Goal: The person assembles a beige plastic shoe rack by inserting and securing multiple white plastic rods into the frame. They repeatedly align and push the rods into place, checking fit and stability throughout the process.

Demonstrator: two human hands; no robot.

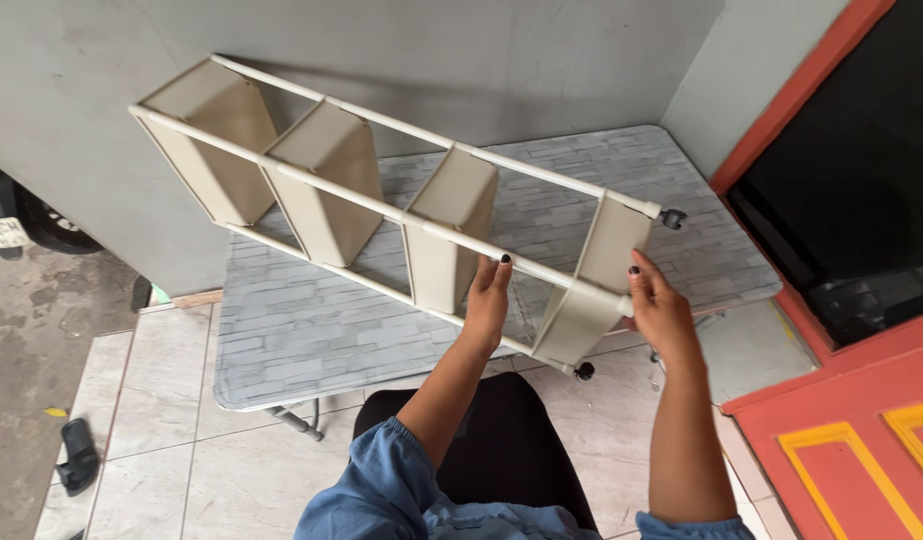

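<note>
I hold a long cream shelf rack (331, 175) tipped on its side above a low table. It has white tube rails, several flat shelf panels and small black caster wheels (671, 216) at its near end. My left hand (486, 300) grips the lower rail area near the third panel, fingers curled up around a tube. My right hand (656, 305) clasps the end panel by its corner joint. The rack's far end points up and left toward the grey wall.
A table (311, 330) with a grey brick-pattern top stands under the rack on a tiled floor. An orange door frame and red door (841, 430) are at the right. A black sandal (78, 455) lies on the tiles at the left, with a parked vehicle's wheel (46, 225) beyond.
</note>
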